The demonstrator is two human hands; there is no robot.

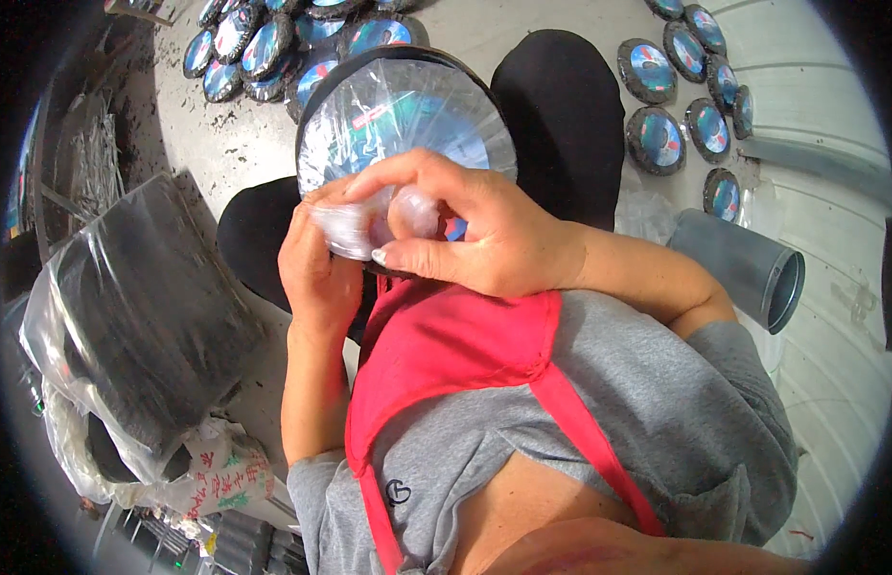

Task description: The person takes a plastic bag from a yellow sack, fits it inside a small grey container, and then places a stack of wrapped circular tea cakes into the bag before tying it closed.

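On my lap lies a large round disc (pixel 407 120) with a dark rim and a blue-green label, covered in shiny clear plastic film. At its near edge, my left hand (pixel 316 254) is closed on a bunched part of the clear plastic film (pixel 346 230). My right hand (pixel 494 230) curves over from the right, its fingers bent around a rounded, translucent bundle (pixel 416 212) of the same look. Whether that bundle is a small film roll or gathered film, I cannot tell. The fingertips of my left hand are partly hidden.
Many dark-rimmed discs (pixel 266 48) lie piled at the far left, with several more (pixel 655 139) at the far right. A grey metal cylinder (pixel 738 268) lies by my right elbow. At left stands a dark block (pixel 144 307) in clear plastic, near a printed plastic bag (pixel 225 474).
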